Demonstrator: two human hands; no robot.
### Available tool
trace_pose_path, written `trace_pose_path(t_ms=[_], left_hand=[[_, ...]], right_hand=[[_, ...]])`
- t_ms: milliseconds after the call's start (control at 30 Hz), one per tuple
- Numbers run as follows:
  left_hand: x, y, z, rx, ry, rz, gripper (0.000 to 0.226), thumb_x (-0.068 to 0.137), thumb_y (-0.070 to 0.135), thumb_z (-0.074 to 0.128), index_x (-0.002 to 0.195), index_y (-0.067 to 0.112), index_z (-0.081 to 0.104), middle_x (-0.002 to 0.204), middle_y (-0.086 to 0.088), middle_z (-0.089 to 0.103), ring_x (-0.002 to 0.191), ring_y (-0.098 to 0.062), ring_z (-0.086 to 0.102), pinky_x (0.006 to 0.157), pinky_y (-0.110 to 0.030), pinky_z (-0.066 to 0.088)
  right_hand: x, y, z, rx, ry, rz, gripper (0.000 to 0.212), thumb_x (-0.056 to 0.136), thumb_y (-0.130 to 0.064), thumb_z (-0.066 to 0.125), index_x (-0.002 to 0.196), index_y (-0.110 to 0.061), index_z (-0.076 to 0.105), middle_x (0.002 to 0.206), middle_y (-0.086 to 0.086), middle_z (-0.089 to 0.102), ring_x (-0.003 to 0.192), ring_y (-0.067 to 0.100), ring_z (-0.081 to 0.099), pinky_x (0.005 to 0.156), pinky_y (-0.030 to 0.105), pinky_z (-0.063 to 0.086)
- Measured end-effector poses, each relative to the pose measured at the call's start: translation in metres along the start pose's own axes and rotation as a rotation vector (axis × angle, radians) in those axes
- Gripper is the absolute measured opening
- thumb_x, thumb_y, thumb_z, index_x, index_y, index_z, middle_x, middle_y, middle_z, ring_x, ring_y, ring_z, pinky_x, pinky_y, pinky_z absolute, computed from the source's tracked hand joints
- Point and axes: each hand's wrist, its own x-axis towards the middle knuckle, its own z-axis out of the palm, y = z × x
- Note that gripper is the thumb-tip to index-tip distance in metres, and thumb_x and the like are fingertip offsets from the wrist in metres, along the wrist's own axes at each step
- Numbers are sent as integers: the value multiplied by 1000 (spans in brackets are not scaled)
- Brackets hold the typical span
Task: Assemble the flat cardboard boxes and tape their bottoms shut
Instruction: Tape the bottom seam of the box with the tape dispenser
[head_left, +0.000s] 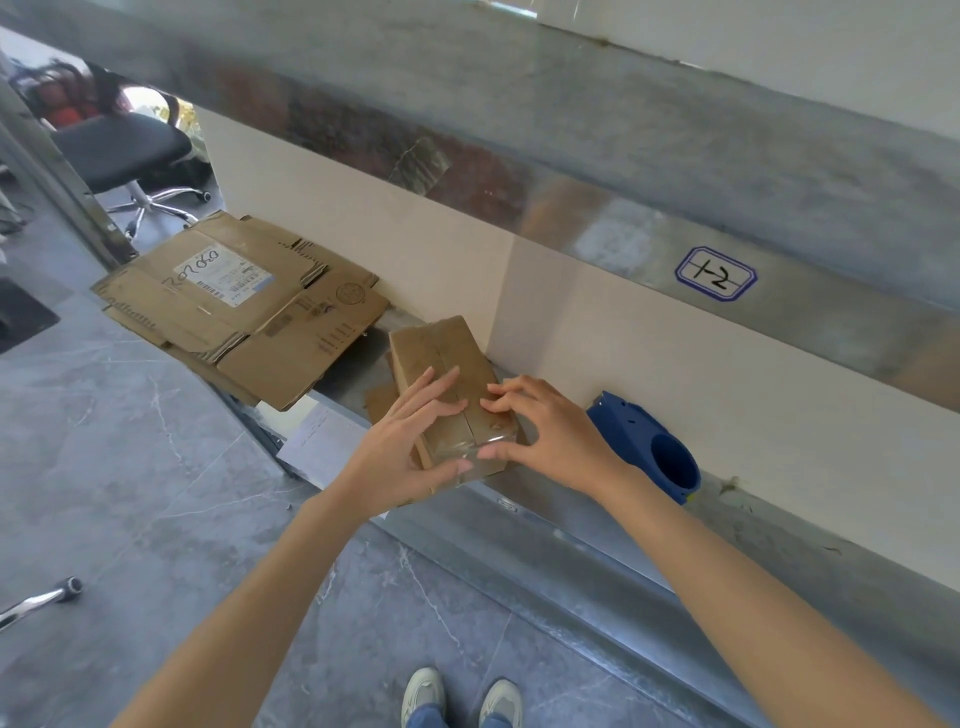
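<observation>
As left hand and right hand press open-fingered, box beneath them

Shoes cut off by the bottom edge, chrome chair leg cut by the left edge, label print on the flat cardboard too small to read, office chair blurred

Blue-bordered sticker on metal rail: handwritten "T2", black marker. White shipping label on flat cardboard: handwritten approx. "07080" (first char. unclear); printed lines, barcode illegible. Round stamp on same cardboard: unreadable.
</observation>
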Motion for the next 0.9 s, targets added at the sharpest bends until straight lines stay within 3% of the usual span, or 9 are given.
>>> trace_pose_path(t_ms=[100, 267, 333, 467, 600, 800, 900], left_hand=[[-2, 1, 0, -73, 33, -42, 42, 93, 47, 60, 132, 34, 57, 160, 23, 22, 150, -4, 11, 114, -31, 26], [-3, 1, 4, -72, 51, -77, 41, 97, 44, 52, 135, 28, 58, 155, 16, 34, 152, -8, 9, 117, -38, 25], [-2, 3, 7, -82, 81, -99, 36, 98, 33, 55, 133, 25, 61, 152, 13, 37, 151, -8, 10, 116, -39, 28], [-6, 8, 8, -88, 93, -139, 36, 100, 15, 54, 133, 25, 60, 149, 14, 39, 151, -6, 9, 118, -39, 26], [-7, 10, 5, -12, 81, -130, 38, 102, 26, 45, 139, 27, 54, 151, 15, 38, 151, -2, 7, 118, -30, 21], [-9, 9, 3, -41, 91, -147, 45, 97, 46, 47, 137, 25, 55, 151, 16, 42, 150, -1, 12, 114, -30, 30], [-7, 11, 2, -33, 94, -171, 47, 95, 50, 46, 136, 27, 56, 150, 17, 43, 149, 1, 13, 114, -34, 34]], right_hand=[[0, -2, 6, 25, 34, 9, 43, 85, -53, 69, 115, -23, 66, 123, -15, 52, 122, -4, 44, 85, 7, 33], [4, -4, 17, 157, 110, 63, 20, 90, -27, 71, 105, -13, 68, 111, -7, 53, 123, 6, 52, 96, 29, 47], [4, -4, 19, 163, 124, 62, 15, 93, -24, 68, 104, -14, 68, 110, -8, 53, 122, 6, 52, 96, 28, 46], [0, -1, 14, 153, 110, 38, 17, 96, -28, 63, 109, -18, 69, 112, -13, 54, 122, -3, 49, 93, 10, 37], [-1, 0, 16, 173, 100, 50, 19, 97, -24, 61, 113, -17, 69, 113, -12, 54, 124, 1, 50, 97, 11, 36], [-1, 2, 17, 210, 131, 77, 20, 100, -26, 55, 113, -20, 70, 116, -15, 56, 121, -1, 51, 97, 12, 38], [1, 0, 15, 156, 118, 66, 18, 100, -23, 55, 112, -19, 69, 117, -11, 57, 122, 4, 53, 95, 21, 44]])
